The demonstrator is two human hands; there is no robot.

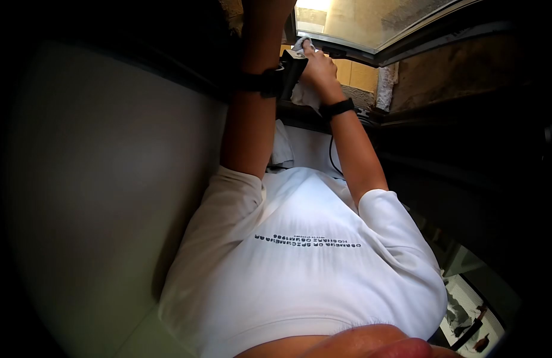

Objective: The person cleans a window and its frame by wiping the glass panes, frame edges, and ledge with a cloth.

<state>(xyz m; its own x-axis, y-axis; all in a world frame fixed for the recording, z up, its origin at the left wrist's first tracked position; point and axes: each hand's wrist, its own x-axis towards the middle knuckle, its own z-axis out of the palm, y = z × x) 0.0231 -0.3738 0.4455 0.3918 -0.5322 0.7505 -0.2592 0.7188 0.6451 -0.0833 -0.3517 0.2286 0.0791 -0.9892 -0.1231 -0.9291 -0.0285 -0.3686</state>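
Note:
My right hand (319, 70) is raised at the lower edge of a window's dark frame (377, 58). Its fingers are closed over a white cloth (306, 95), part of which hangs below the hand while a bit shows at the fingertips. A black band circles that wrist. My left arm (252, 128) reaches up past the top edge of the view, so the fingers of my left hand (265, 24) are hidden. Strapped to the left wrist is a black box-shaped device (294, 71), which overlaps the cloth from this angle.
Bright window glass (377, 21) fills the top right, with a rough brownish wall (449, 80) below it. A dark cable (332, 152) hangs near my right forearm. Another whitish cloth (282, 146) lies beyond my chest. A large pale panel (114, 161) stands close on my left.

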